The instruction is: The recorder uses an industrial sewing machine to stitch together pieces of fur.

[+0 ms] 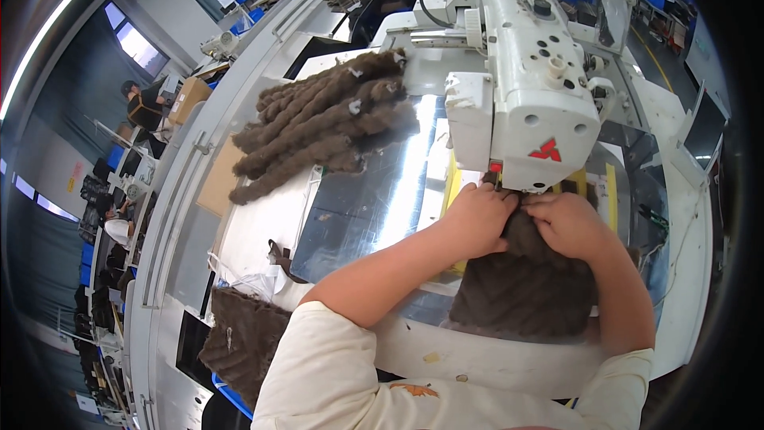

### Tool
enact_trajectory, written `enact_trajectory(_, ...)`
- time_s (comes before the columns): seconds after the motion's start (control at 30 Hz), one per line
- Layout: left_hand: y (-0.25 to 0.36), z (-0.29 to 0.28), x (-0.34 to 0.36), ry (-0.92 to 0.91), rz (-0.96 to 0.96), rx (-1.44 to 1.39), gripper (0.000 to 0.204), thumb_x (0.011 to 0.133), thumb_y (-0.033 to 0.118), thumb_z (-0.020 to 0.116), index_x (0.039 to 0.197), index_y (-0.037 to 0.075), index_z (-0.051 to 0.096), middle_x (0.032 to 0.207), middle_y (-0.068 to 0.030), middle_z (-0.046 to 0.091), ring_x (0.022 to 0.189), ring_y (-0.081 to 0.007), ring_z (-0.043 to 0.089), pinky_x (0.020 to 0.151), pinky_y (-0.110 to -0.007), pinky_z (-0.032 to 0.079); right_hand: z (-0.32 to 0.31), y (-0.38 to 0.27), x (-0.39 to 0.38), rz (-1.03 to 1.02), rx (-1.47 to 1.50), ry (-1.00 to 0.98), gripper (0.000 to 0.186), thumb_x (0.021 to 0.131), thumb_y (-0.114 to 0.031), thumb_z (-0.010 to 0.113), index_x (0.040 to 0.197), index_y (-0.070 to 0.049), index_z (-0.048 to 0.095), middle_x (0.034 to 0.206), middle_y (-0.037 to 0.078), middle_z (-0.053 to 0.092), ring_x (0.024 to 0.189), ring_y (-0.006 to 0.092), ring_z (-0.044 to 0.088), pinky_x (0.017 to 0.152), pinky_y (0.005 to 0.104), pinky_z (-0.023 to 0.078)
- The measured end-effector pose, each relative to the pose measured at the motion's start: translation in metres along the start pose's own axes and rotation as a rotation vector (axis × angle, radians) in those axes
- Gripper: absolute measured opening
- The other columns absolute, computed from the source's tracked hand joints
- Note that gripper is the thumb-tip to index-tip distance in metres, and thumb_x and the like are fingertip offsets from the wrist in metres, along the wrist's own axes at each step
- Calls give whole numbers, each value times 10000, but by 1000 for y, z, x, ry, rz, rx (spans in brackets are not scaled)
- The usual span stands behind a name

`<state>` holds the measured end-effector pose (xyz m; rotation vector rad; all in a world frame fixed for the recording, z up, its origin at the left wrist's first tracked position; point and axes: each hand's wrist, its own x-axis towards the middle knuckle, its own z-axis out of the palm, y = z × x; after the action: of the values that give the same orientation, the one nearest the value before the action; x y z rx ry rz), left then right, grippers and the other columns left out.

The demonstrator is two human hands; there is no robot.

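Observation:
A dark brown plush fabric piece [521, 291] lies under the head of a white sewing machine [541, 103] and spreads toward me over the table edge. My left hand [481, 219] presses on its upper left part, close to the needle area, fingers bent over the fabric. Across from it, my right hand [569, 223] grips the upper right part, fingertips curled toward the left hand. Both hands are closed on the fabric just below the machine head. The needle and the fabric's far edge are mostly hidden behind the machine head and my fingers.
Several rolled brown plush strips [326, 119] lie at the left on the machine table. A shiny metal plate [366, 207] covers the middle. Another brown plush piece [243, 338] hangs at the lower left above a blue bin [231, 394]. Another person [145, 107] is at the far left.

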<state>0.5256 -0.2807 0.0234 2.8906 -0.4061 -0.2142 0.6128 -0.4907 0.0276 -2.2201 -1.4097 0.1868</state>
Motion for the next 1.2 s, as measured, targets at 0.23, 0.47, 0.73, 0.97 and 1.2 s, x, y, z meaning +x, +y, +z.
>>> enact_trajectory(0.23, 4, -4, -6, 23, 33, 12, 770, 691, 337, 883, 1328, 21, 588, 1329, -106, 640, 1148, -285, 646, 899, -434, 514, -9, -10, 8, 28, -20, -100, 281, 824, -88, 596, 1030, -17, 774, 1093, 127, 751, 980, 348, 708, 906, 434, 567)
enact_trajectory(0.47, 6, -13, -12, -68, 75, 16, 703, 681, 337, 884, 1250, 21, 618, 1376, -116, 619, 1137, -280, 679, 871, -422, 541, -13, -24, 5, 34, -13, -156, 277, 825, -117, 593, 1014, -49, 784, 1043, 109, 753, 950, 353, 704, 877, 450, 568)
enact_trajectory(0.73, 12, -7, -11, -35, 113, -43, 750, 684, 355, 881, 1290, 10, 604, 1427, -130, 597, 1162, -295, 671, 911, -430, 529, -21, -26, -3, 58, -126, -233, 251, 853, -175, 606, 996, -87, 792, 1016, 95, 757, 928, 335, 711, 840, 452, 574)
enact_trajectory(0.97, 9, -14, -12, -79, 82, -22, 783, 681, 371, 897, 1307, 8, 598, 1441, -116, 597, 1191, -287, 666, 911, -435, 533, -20, -29, -3, 59, -72, -233, 298, 931, -301, 638, 1006, -51, 780, 1055, 108, 753, 978, 352, 698, 875, 457, 563)
enact_trajectory(1.2, 5, -18, -15, -89, 94, 3, 742, 704, 388, 892, 1274, 7, 610, 1448, -128, 594, 1183, -293, 671, 894, -452, 549, -14, -38, -26, -9, -69, -171, 508, 924, -446, 689, 1202, -22, 697, 1212, 182, 684, 1080, 373, 663, 906, 458, 546)
